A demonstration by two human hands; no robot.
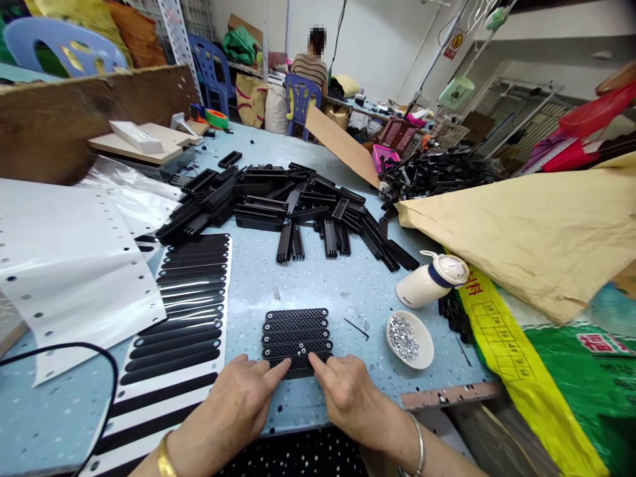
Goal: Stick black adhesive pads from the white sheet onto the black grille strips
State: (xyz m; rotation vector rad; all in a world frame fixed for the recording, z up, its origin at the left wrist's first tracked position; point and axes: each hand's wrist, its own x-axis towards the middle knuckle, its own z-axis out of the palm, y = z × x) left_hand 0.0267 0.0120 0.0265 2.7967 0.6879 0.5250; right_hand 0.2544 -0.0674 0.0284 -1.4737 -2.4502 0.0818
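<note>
Several black plastic strips (pixel 295 326) with textured faces lie side by side in a small stack on the table in front of me. Small metal rings or nuts show at their ends. A few loose silvery nuts (pixel 301 349) rest on the strips, between my index fingers. My left hand (pixel 243 394) is half curled, its index finger pressed on the nearest strip. From the other side my right hand (pixel 350 387) bears on the same strip, also with the index finger out. Both thumbs are largely hidden. A white bowl (pixel 424 344) of silvery nuts stands to the right.
A white bottle (pixel 422 285) lies tilted behind the bowl. A thin hex key (pixel 356 328) lies nearby. Black plastic parts (pixel 263 199) are heaped across the table. On the left lies a sheet of black adhesive strips (pixel 179 298). A person (pixel 311 66) sits far back.
</note>
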